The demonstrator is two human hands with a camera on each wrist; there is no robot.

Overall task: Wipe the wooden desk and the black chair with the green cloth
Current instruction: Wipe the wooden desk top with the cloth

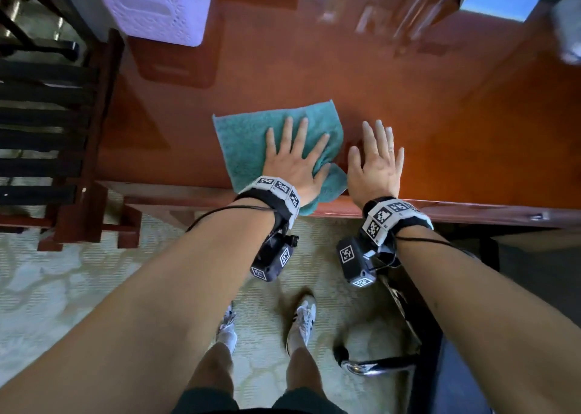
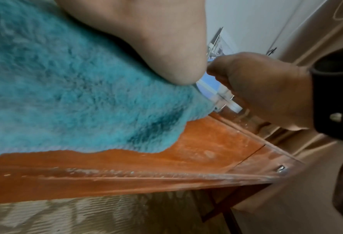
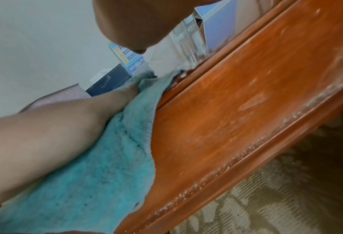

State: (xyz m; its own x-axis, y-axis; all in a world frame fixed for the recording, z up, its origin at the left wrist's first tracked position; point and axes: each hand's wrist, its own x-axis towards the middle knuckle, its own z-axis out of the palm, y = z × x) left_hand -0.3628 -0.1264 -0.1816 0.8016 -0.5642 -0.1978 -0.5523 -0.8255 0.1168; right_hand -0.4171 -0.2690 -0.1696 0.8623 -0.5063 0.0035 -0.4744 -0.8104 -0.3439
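1. Left hand [image 1: 294,159] lies flat with fingers spread, pressing the cloth [image 1: 248,140] on the desk [image 1: 440,115].
2. Cloth overhangs the desk's near edge.
3. Right hand [image 1: 375,162] lies flat on the desk, just right of the cloth, holding nothing.

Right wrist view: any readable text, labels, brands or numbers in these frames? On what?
No text is legible in any view.
Blue card standing at the back of the wooden desk: printed lines and yellow dots, too blurred to read.
Wrist bands: black-and-white square marker patterns only, no words.
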